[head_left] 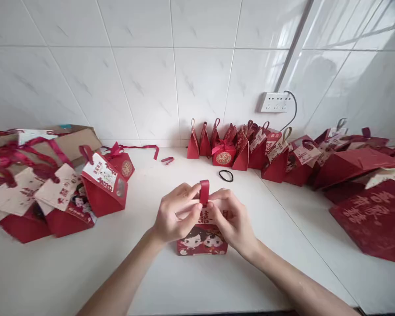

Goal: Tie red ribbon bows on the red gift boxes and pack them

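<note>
A red and cream gift box (202,241) with two cartoon faces on its front stands upright on the white counter before me. From its top ridge rises a red ribbon loop (204,192). My left hand (178,213) pinches the left part of the ridge, its thumb by the foot of the loop. On the other side my right hand (231,216) pinches the ridge too, thumb in front and fingers behind. Both hands hide much of the upper panel.
Several red gift boxes (104,186) and a cardboard carton (82,142) crowd the left. Along the tiled wall and right side stand more red boxes (276,162). A black band (226,176), a loose red ribbon (167,160) and a wall socket (276,102) lie beyond my hands.
</note>
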Motion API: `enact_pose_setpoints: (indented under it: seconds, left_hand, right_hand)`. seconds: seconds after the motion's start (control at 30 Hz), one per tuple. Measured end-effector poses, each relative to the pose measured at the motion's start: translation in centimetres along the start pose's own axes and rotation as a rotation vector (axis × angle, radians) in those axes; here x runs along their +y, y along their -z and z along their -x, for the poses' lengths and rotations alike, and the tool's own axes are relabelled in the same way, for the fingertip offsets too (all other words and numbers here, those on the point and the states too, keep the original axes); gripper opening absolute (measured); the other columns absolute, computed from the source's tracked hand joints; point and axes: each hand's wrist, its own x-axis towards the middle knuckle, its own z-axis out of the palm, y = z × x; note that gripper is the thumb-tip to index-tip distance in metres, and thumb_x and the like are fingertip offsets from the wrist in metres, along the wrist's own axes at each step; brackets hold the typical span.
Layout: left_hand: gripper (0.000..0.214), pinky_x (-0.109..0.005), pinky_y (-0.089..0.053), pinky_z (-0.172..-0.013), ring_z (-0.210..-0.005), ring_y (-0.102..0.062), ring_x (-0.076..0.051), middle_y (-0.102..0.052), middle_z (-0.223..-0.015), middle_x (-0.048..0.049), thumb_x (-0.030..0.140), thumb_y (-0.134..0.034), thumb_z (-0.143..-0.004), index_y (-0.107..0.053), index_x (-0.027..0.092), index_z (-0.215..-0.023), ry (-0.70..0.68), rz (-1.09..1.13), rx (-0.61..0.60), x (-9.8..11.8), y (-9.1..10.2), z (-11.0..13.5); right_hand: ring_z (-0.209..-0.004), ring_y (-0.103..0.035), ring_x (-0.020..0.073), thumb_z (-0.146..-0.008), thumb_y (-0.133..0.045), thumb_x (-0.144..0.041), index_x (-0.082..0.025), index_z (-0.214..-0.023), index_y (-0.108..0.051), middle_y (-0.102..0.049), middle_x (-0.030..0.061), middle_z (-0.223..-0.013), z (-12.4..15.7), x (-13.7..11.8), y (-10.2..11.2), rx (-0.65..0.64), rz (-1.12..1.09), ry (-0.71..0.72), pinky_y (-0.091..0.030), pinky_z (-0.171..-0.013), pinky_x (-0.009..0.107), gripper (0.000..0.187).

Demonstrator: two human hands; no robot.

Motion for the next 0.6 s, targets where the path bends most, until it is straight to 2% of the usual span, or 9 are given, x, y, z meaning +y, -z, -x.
enact_pose_setpoints:
  seconds: [0.1,0.2,0.27,0.33,0.4,0.47,0.53,0.6]
  left_hand:
    - [0.042,-0.02,-0.044,-0.052,-0.059,-0.047,-0.01,-0.053,-0.062,0.003,0.005,-0.054,-0.079,-0.059,0.018,-0.119,0.034,-0.016,0.041,-0.1,-0.2,0.4]
    - [0.045,-0.024,-0.048,-0.057,-0.063,-0.052,-0.012,-0.057,-0.07,0.0,0.008,-0.052,-0.079,-0.056,0.017,-0.122,0.057,0.019,0.016,-0.2,-0.1,0.6]
    - [0.05,-0.027,-0.052,-0.063,-0.071,-0.056,-0.014,-0.06,-0.081,-0.0038,0.01,-0.051,-0.076,-0.051,0.017,-0.126,0.071,0.033,-0.053,-0.4,0.0,0.7]
    - [0.054,-0.029,-0.053,-0.069,-0.076,-0.058,-0.016,-0.06,-0.087,-0.0055,0.01,-0.051,-0.076,-0.048,0.017,-0.129,0.087,-0.013,-0.08,-0.6,0.1,0.7]
    - [0.05,-0.028,-0.053,-0.07,-0.079,-0.059,-0.015,-0.06,-0.087,-0.0051,0.008,-0.053,-0.077,-0.049,0.017,-0.127,0.062,-0.127,0.003,-1.0,0.2,0.6]
    - [0.044,-0.026,-0.052,-0.072,-0.082,-0.059,-0.015,-0.06,-0.089,-0.005,0.006,-0.053,-0.079,-0.051,0.019,-0.122,-0.006,-0.292,0.167,-1.7,0.6,0.5]
    - [0.04,-0.026,-0.052,-0.075,-0.087,-0.059,-0.015,-0.059,-0.092,-0.0052,0.003,-0.052,-0.081,-0.053,0.02,-0.118,-0.07,-0.501,0.344,-2.8,1.6,0.6]
    - [0.036,-0.027,-0.051,-0.078,-0.089,-0.06,-0.015,-0.059,-0.093,-0.0057,0.004,-0.05,-0.084,-0.055,0.021,-0.116,-0.062,-0.722,0.443,-4.3,3.1,0.8]
  right_hand:
    - [-0.063,-0.057,0.0108,-0.091,-0.049,-0.023,-0.021,-0.087,-0.054,-0.06,-0.0006,-0.076,0.0,0.0,0.1,0.003,0.012,0.009,-0.046,-0.058,0.021,0.007]
    - [-0.066,-0.058,0.0125,-0.092,-0.047,-0.023,-0.022,-0.091,-0.054,-0.059,0.0,-0.077,0.4,0.6,0.4,-0.003,0.036,0.038,-0.048,-0.06,0.023,0.008]
    - [-0.069,-0.059,0.0143,-0.092,-0.047,-0.025,-0.024,-0.106,-0.052,-0.059,0.0018,-0.083,0.8,1.5,0.5,-0.012,0.042,0.055,-0.05,-0.061,0.025,0.015]
    - [-0.08,-0.061,0.0174,-0.091,-0.047,-0.028,-0.025,-0.126,-0.04,-0.058,0.0062,-0.098,1.0,2.6,0.7,0.013,0.042,0.071,-0.053,-0.066,0.029,0.036]
    - [-0.096,-0.059,0.0211,-0.091,-0.047,-0.031,-0.026,-0.136,-0.028,-0.053,0.0107,-0.113,0.9,3.4,0.8,0.072,0.061,0.08,-0.053,-0.078,0.037,0.049]
    - [-0.107,-0.054,0.0242,-0.091,-0.045,-0.034,-0.027,-0.136,-0.027,-0.047,0.0127,-0.12,0.5,3.9,0.9,0.127,0.113,0.069,-0.051,-0.086,0.045,0.049]
    - [-0.11,-0.053,0.0256,-0.091,-0.045,-0.036,-0.026,-0.133,-0.029,-0.045,0.0134,-0.122,0.2,4.1,1.0,0.117,0.188,0.028,-0.051,-0.086,0.047,0.045]
    - [-0.109,-0.054,0.0258,-0.091,-0.044,-0.038,-0.026,-0.13,-0.032,-0.044,0.0136,-0.122,0.0,4.3,1.0,0.052,0.256,-0.023,-0.053,-0.083,0.046,0.042]
